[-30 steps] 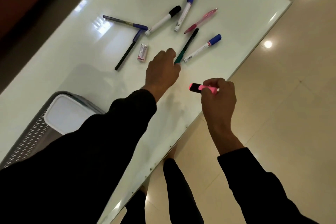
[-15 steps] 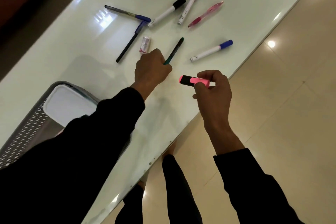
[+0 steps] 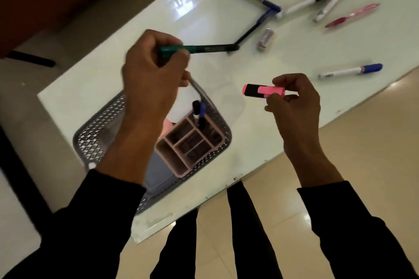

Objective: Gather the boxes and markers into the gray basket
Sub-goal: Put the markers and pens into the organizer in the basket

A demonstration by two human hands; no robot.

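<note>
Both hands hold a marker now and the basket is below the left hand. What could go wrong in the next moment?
1. The left hand grips the green marker by one end only; its long free end might catch the gray basket rim.
2. The right hand pinches the pink highlighter with fingertips near the table edge; a slip could send it to the floor.

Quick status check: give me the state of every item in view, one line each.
left hand: grips green pen
right hand: pinches pink highlighter
green pen: held, lifted above table
pink highlighter: held, capped
gray basket: on table, holds pink organizer
pink organizer: in basket, one marker standing in it
blue-capped marker: lying on table, capped
</note>
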